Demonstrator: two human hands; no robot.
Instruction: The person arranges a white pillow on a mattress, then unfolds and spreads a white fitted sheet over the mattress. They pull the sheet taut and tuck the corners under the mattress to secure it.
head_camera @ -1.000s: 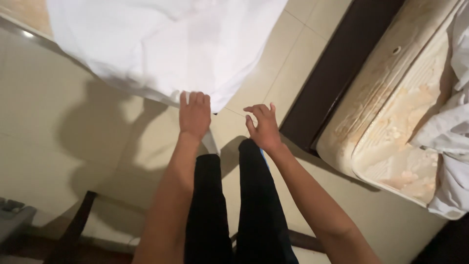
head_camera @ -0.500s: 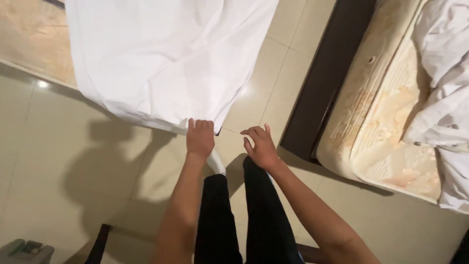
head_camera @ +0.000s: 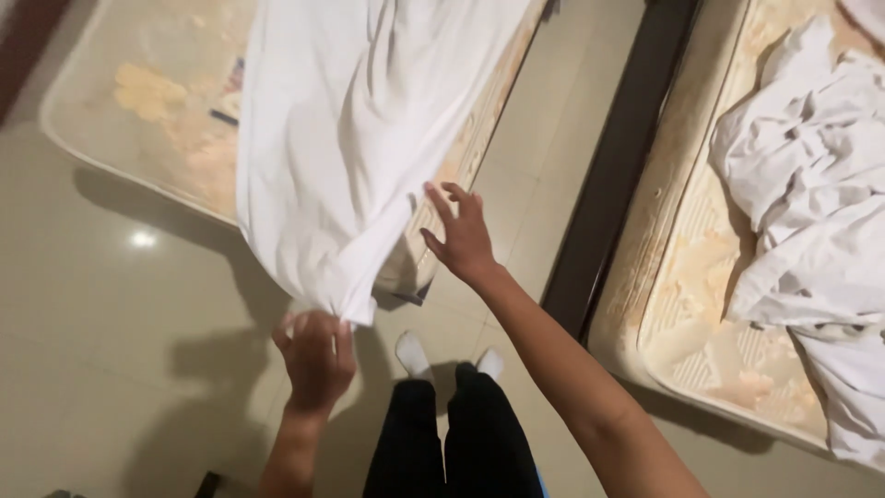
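Left hand [head_camera: 318, 360] pinched lowest corner of white sheet [head_camera: 355, 138]; right hand [head_camera: 463, 238] spread open, empty, beside cloth. One-corner grip risked slipping, sheet dropping onto floor [head_camera: 111, 314].

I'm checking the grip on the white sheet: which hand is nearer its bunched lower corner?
Left. The left hand grips the white sheet at that corner; the right hand is open, beside its edge.

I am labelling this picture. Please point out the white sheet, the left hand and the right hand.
sheet [head_camera: 350, 120], head view, on the middle of the hanging cloth.
left hand [head_camera: 316, 360], head view, on its back, gripping the sheet's corner.
right hand [head_camera: 464, 238], head view, on its back, fingers spread.
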